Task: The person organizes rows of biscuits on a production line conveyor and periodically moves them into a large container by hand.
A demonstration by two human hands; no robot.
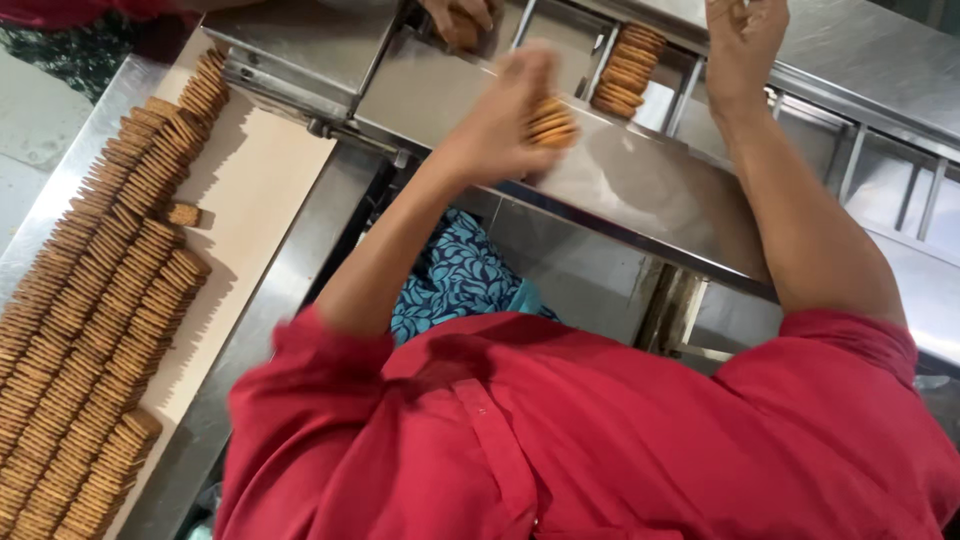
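Observation:
My left hand (497, 118) is blurred and grips a short stack of brown biscuits (552, 123) above the sloping steel plate (640, 190) of the machine. My right hand (745, 35) reaches further back to the steel frame, fingers apart, with nothing visible in it. It is just right of a stack of biscuits (626, 70) standing on edge in a steel channel. Another person's hand (460, 18) at the top edge holds more biscuits.
On the left a cream conveyor belt (265, 190) carries several long rows of biscuits on edge (100, 300), with one loose biscuit (183, 213) beside them. A steel side rail (250, 340) borders the belt. My red shirt (600, 440) fills the bottom.

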